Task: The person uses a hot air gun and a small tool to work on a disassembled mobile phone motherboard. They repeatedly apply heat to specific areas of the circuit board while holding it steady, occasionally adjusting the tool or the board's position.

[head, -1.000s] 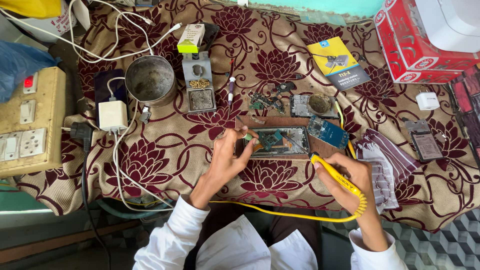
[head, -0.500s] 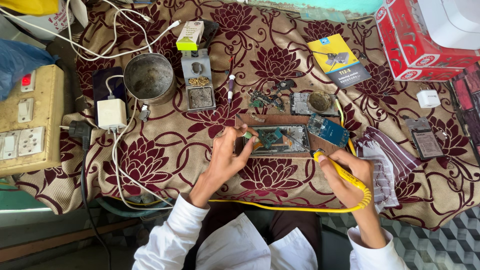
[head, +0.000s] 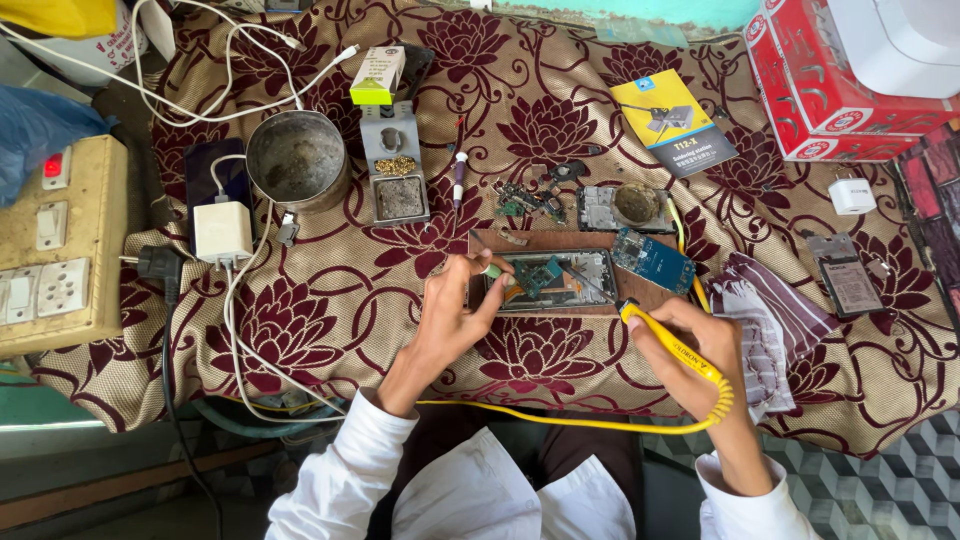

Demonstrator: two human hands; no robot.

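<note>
Yellow-handled soldering iron [head: 672, 345] gripped pen-style in right hand [head: 700, 350], tip on green circuit board [head: 545, 278] lying on brown wooden block [head: 560, 245]; left hand [head: 455, 315] pinches thin tweezers [head: 485, 258], steadying board.

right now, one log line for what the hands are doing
left hand: steadies circuit board | right hand: holds yellow soldering iron, tip on board | surface: wooden block, floral cloth

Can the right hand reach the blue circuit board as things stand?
Probably yes. The right hand holds a yellow soldering iron, and the blue circuit board lies just above it on the cloth with nothing between them.
</note>
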